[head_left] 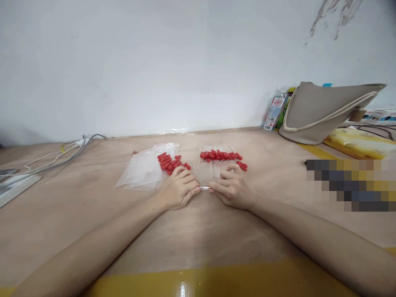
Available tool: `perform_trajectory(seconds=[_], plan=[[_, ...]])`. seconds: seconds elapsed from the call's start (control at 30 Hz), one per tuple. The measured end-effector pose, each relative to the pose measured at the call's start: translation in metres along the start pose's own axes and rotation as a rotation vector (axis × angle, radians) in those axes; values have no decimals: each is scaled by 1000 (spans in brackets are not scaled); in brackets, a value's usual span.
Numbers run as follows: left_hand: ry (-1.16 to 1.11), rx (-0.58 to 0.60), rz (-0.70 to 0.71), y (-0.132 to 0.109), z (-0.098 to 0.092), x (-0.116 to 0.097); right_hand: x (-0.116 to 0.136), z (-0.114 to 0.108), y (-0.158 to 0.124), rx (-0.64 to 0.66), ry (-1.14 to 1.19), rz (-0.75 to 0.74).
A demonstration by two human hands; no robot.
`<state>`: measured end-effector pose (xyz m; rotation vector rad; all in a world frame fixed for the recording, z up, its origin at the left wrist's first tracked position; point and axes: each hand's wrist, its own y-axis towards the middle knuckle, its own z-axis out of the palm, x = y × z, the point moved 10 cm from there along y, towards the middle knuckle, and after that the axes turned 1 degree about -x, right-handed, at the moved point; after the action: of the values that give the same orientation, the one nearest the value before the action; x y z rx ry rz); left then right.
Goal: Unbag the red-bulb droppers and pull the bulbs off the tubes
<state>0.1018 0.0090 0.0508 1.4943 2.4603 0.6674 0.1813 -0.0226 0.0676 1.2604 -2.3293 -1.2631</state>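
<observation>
My left hand (179, 187) and my right hand (231, 187) rest on the wooden table (198, 231), one at each end of a row of clear glass tubes (206, 174) lying side by side. Both hands have their fingers curled in against the tubes' ends. A loose pile of red rubber bulbs (170, 161) lies just beyond my left hand. Farther back lies a second row of clear tubes with red bulbs fitted on them (220, 154). A few red bulbs (242, 165) sit beside my right hand.
Clear plastic bags (144, 170) lie left of the red bulbs. Grey and white cables (62, 154) run along the left, by a white wall. A beige bag (321, 111) and small packets (275, 111) stand at the back right.
</observation>
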Motion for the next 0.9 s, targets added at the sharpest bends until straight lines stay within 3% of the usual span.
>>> perform_trajectory(seconds=[0.2, 0.3, 0.47, 0.6, 0.77, 0.83, 0.9], plan=[[-13, 1, 16, -5, -1, 1, 2, -7, -6, -9, -21, -64], [-5, -28, -56, -15, -8, 14, -18, -4, -11, 64, -19, 31], [-26, -194, -295, -24, -37, 54, -73, -6, -19, 56, -80, 444], [33, -325, -471, -22, -58, 95, -84, 9, -18, 88, -84, 547], [92, -202, -790, -21, -64, 159, -81, 22, -9, 105, -123, 554], [77, -127, -886, -21, -63, 175, -76, 27, -5, 127, -155, 512], [57, -124, -947, -23, -63, 182, -71, 31, -3, 154, -169, 478]])
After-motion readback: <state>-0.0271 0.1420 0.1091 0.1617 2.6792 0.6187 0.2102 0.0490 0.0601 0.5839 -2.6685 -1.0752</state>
